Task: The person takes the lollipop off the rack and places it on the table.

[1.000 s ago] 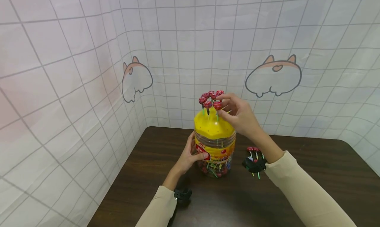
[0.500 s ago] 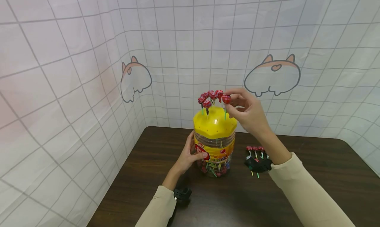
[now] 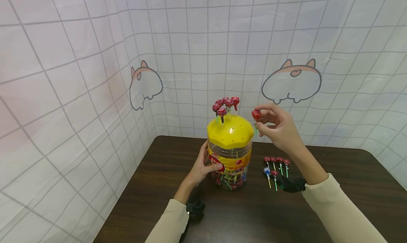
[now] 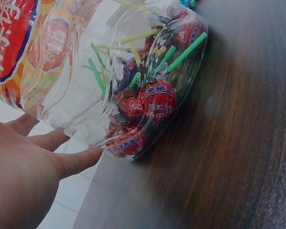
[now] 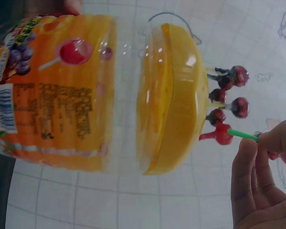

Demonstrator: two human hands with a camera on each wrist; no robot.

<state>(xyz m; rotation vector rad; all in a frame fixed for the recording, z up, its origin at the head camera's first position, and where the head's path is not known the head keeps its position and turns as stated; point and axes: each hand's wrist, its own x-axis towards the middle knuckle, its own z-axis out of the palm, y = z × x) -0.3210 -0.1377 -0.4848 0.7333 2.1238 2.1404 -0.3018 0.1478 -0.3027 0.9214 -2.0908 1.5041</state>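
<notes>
Right hand (image 3: 281, 128), pinching a lollipop (image 3: 256, 115), has moved off the part-filled candy jar (image 3: 234, 160) the left hand (image 3: 200, 169) grips.

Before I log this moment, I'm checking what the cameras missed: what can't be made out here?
- Head view: some of the left hand's fingertips, hidden behind the jar.
- Left wrist view: the count of lollipops inside; they overlap.
- Right wrist view: most of the held lollipop's head, hidden by the right hand.
- Right wrist view: the label's fine print, blurred; the jar's base, cut off by the left edge.
</notes>
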